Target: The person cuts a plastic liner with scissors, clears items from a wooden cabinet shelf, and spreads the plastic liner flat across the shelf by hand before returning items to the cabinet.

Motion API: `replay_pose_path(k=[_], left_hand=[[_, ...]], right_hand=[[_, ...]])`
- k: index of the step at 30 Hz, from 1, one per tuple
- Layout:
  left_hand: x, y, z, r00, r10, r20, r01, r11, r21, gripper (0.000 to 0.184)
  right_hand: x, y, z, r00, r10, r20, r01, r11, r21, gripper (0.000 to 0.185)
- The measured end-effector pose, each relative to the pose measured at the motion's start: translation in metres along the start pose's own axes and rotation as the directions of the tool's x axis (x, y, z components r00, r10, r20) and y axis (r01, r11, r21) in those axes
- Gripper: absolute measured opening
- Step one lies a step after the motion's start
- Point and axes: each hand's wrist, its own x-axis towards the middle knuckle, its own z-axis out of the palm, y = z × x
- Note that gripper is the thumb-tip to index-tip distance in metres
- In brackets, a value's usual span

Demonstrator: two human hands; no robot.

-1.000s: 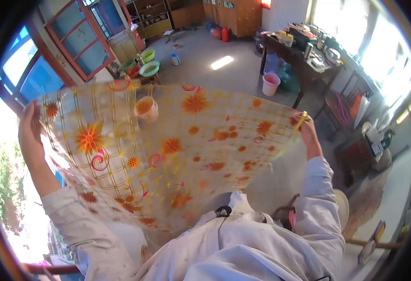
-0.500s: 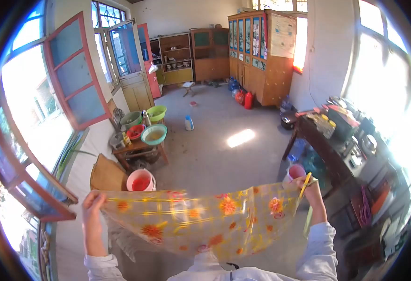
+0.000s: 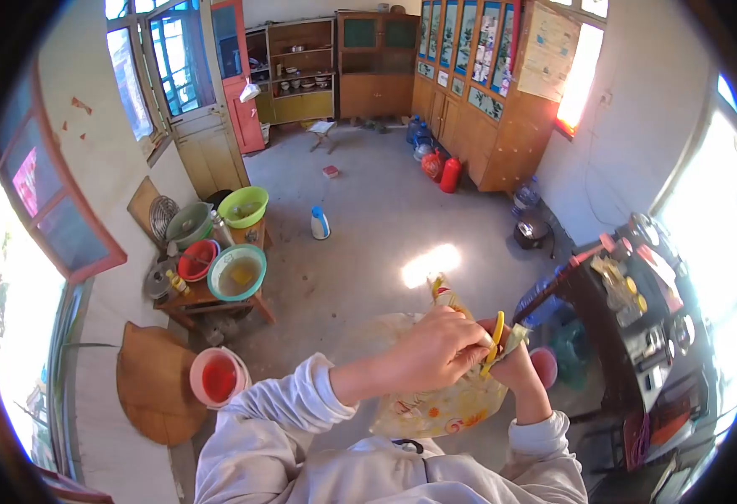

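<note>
A see-through plastic sheet (image 3: 442, 407) with orange and yellow flowers hangs bunched in front of me, below my hands. My left hand (image 3: 436, 349) has its fingers closed, pinching the gathered edge of the sheet beside my right hand. My right hand (image 3: 515, 370) is closed around the sheet's bunched end. A thin yellow handle-like piece (image 3: 496, 338) sticks up at the right fingers; its full shape is hidden. A twisted corner of the sheet pokes out above my left knuckles.
Basins, including a teal-rimmed one (image 3: 237, 272), crowd a low wooden table (image 3: 217, 312) at left. A pink bucket (image 3: 217, 376) stands near a brown board (image 3: 157, 382). At right is a cluttered dark table (image 3: 608, 311). A blue-and-white bottle (image 3: 320, 223) stands on the floor.
My left hand has come across to my right hand. The sheet, stretched wide between both hands before, is now gathered and hangs bunched. The view has tilted downward.
</note>
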Motion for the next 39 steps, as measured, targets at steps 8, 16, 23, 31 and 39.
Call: replay_pose_path(k=[8, 16, 23, 31, 39], left_hand=[[0.168, -0.185, -0.165, 0.910, 0.395, -0.125, -0.307, 0.846, 0.437, 0.012], [0.288, -0.383, -0.252, 0.709, 0.626, -0.325, -0.665, 0.747, -0.012, 0.017], [0.400, -0.626, -0.334, 0.733, 0.560, -0.386, -0.662, 0.719, -0.212, 0.019], [0.533, -0.887, -0.426, 0.752, 0.530, -0.391, -0.648, 0.700, -0.298, 0.022], [0.672, -1.122, -0.489, 0.740, 0.507, -0.441, -0.635, 0.744, -0.211, 0.026]], right_hand=[[0.296, 0.148, -0.031, 0.972, 0.038, -0.230, -0.053, 0.997, -0.063, 0.021], [0.568, 0.282, -0.064, 0.900, 0.151, -0.410, -0.060, 0.972, 0.228, 0.012], [0.776, 0.342, -0.102, 0.846, 0.445, -0.295, -0.037, 0.600, 0.799, 0.014], [1.015, 0.436, -0.128, 0.681, 0.468, -0.563, 0.002, 0.767, 0.641, 0.022], [1.301, 0.512, -0.121, 0.873, -0.031, -0.486, -0.208, 0.879, -0.429, 0.043]])
